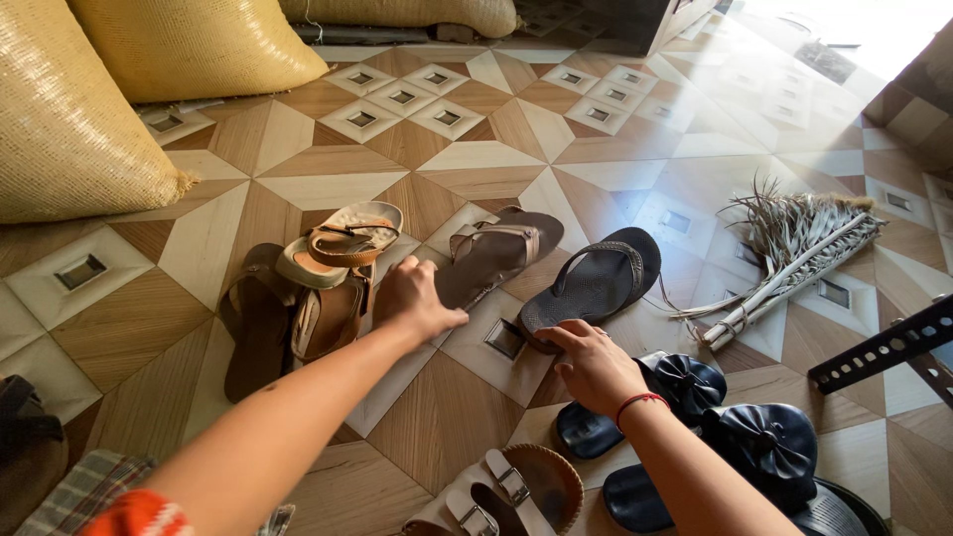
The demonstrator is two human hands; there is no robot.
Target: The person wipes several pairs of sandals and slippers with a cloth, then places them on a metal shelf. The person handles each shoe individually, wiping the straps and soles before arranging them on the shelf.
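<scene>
Nearest the lens, bottom left: plaid cloth with orange patch (109, 496), then the left hand (415, 303), fingers curled down over the heel end of a brown strappy flat sandal (496, 253) on the patterned tan floor tiles (476, 159); looks like a grip but thumb side is hidden, cannot tell if it's closed. Left of it, a pile of tan and brown sandals (318, 283), roughly three or four, count unclear. Beige buckle sandal with woven sole (511, 486) at bottom centre, one. Right hand (594, 365), red thread at wrist, fingers loosely bent, tips touching the heel edge of a black rubber flip-flop (596, 283), not gripped. Both look light, bendy, non-fragile; best held at heel or strap. Dark blue bow slippers (725, 427), two. Dry palm-leaf broom (794, 248), one. Woven yellow sacks (119, 79), about three.
</scene>
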